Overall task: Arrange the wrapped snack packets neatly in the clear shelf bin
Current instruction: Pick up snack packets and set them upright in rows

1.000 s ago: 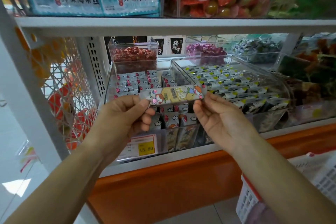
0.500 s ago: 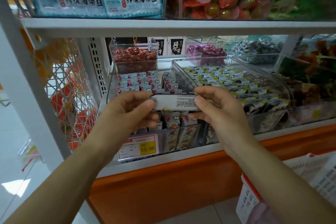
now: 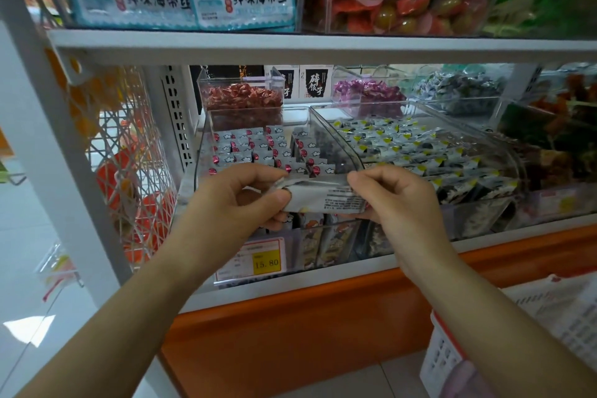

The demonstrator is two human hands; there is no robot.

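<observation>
A long wrapped snack packet lies level between both hands, its silver printed back facing me. My left hand pinches its left end and my right hand pinches its right end. The packet hovers over the front of the clear shelf bin, just above its front wall. Rows of small grey packets with red marks stand upright inside that bin. More packets stand behind the front wall below my hands, partly hidden.
A second clear bin of black and yellow packets sits right beside. Small bins of red sweets and purple sweets stand behind. A price tag hangs in front. A wire basket hangs at left, a white crate at lower right.
Both hands have turned the packet over: its yellow cartoon front faced me a second ago, now the silver back does. The packet has also sunk slightly toward the bin's front.
</observation>
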